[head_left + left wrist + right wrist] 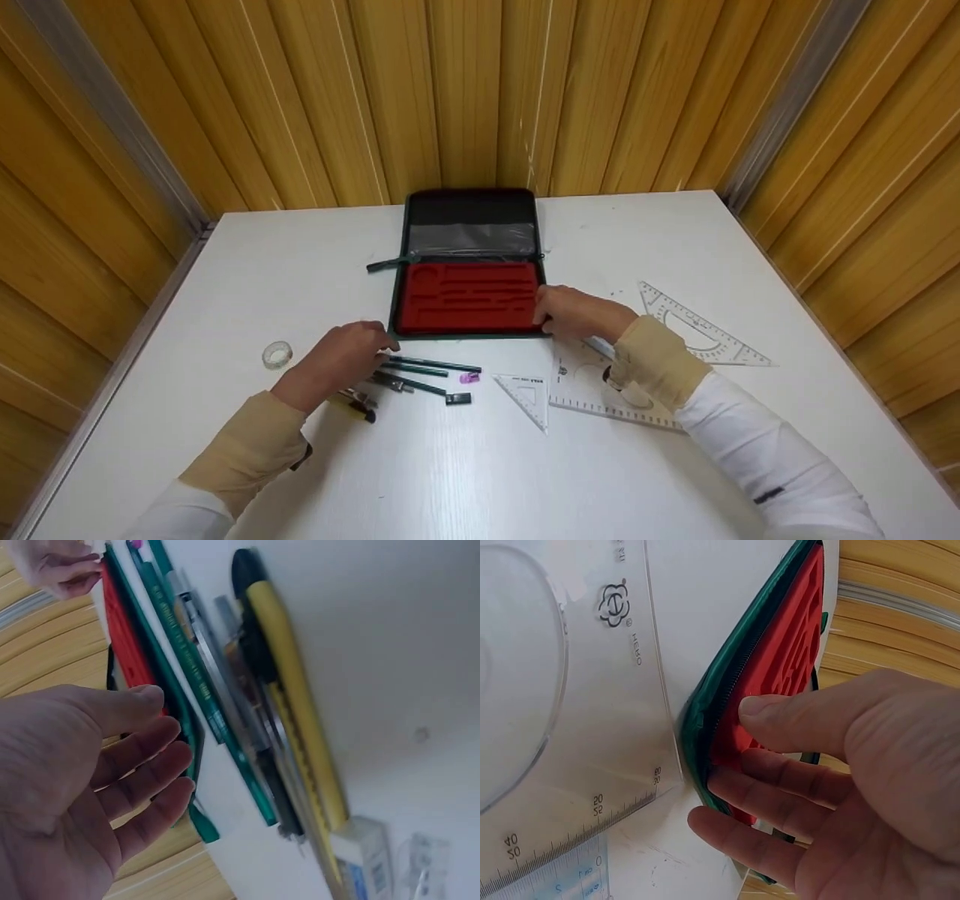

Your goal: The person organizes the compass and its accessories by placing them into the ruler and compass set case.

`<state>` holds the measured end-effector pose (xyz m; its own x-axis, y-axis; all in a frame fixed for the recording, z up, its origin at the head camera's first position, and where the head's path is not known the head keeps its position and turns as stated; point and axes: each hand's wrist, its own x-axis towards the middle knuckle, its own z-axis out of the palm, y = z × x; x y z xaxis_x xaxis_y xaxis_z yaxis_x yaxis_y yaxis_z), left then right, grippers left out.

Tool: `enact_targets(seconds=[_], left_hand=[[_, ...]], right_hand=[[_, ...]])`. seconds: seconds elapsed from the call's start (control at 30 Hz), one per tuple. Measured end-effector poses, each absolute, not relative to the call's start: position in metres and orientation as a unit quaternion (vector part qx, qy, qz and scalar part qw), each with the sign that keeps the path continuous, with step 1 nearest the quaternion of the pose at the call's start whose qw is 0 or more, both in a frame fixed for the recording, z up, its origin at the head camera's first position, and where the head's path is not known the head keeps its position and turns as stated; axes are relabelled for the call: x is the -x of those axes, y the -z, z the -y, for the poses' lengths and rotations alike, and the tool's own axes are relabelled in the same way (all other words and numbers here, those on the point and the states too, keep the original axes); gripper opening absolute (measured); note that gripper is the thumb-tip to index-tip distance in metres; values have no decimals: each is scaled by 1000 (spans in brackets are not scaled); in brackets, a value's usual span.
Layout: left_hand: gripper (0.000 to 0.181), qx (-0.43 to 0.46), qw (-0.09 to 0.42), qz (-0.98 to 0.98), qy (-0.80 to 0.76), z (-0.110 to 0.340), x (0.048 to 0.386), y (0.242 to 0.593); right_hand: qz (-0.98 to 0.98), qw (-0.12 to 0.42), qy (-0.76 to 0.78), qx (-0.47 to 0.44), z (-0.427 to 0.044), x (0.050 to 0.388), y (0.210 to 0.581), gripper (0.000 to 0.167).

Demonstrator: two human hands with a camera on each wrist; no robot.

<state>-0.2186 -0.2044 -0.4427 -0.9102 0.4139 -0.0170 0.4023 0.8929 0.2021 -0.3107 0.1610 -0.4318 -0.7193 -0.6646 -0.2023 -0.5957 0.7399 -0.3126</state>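
The case [472,207] lies opened flat on the tabletop [450,480], which leaves its red tray [424,321] facing up with the shaped slots in plain reach (the lid leans back on the far side). The left hand [337,358] and right hand [581,309] are at its two near corners, a placing that would keep it steady. Both look relaxed and grasp nothing; whether the fingertips truly press the rim is hard to tell. The case sits between them, a little beyond; pencils [450,365] lie just beside the left hand, nearer the person.
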Motion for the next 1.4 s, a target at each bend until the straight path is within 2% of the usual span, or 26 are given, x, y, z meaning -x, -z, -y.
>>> enact_targets(seconds=[0.2,0.53,0.97,1.4], left_hand=[[20,-209,32,-972,-100,197,222,456],[16,-218,22,-972,-83,191,225,460],[10,-229,25,-970,-78,190,233,461],[11,-229,32,-968,-95,193,236,453]], right_hand=[[-914,138,106,368,-161,311,435,20],[-909,131,116,378,-160,313,432,19],[-916,123,138,355,-163,309,434,19],[-915,56,171,360,-156,312,450,8]])
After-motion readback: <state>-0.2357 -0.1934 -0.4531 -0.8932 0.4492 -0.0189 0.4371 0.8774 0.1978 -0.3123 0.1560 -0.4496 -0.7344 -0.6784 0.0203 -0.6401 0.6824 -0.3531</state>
